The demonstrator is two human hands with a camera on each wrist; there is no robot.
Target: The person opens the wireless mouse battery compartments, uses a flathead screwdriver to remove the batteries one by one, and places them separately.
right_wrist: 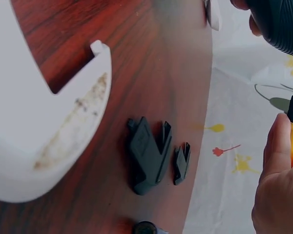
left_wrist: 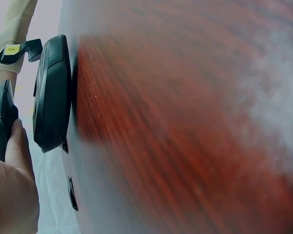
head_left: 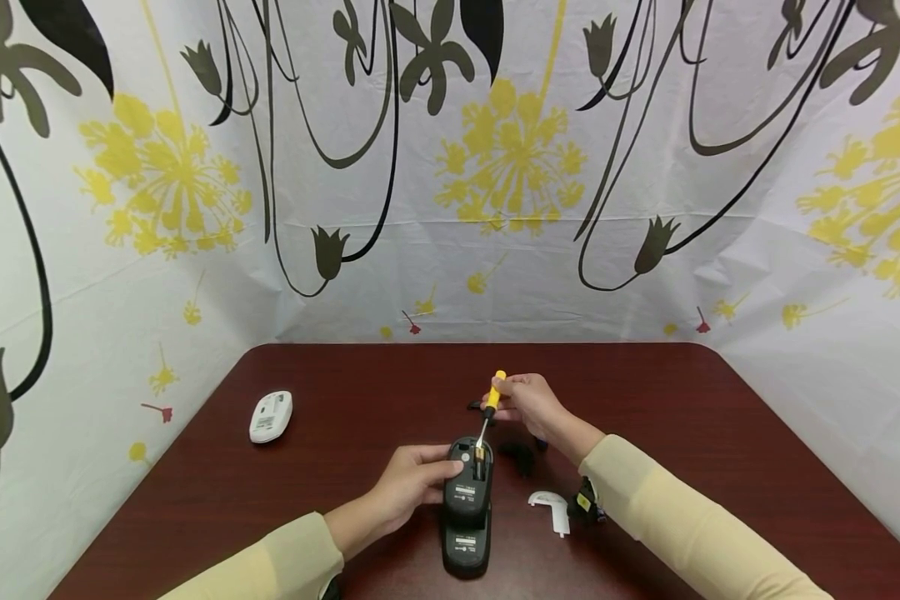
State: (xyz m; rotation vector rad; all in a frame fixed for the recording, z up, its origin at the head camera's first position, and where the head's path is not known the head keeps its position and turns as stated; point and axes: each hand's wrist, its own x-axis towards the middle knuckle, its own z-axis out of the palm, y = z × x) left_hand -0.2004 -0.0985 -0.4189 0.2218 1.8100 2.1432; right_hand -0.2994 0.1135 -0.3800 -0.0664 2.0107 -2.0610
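My left hand (head_left: 401, 487) grips a black computer mouse (head_left: 463, 498), its underside turned up and the thumb on its edge. A slot in that underside lies uncovered. Between finger and thumb, my right hand (head_left: 531, 404) holds a yellow-handled screwdriver (head_left: 496, 393), the metal tip down at the slot. Below the held mouse, a second black mouse (head_left: 466, 563) lies bottom up on the table, partly covered by the first in the head view. The left wrist view shows the second mouse (left_wrist: 53, 92) from its side, beside the held one (left_wrist: 1, 122).
A white mouse (head_left: 271, 416) lies bottom up at the left of the dark red table (head_left: 360, 375). Right of the black mice are a white cover (head_left: 557, 510) and black covers (right_wrist: 150, 156). A small cylinder (right_wrist: 145, 228) lies near them. Patterned cloth (head_left: 450, 275) hangs behind.
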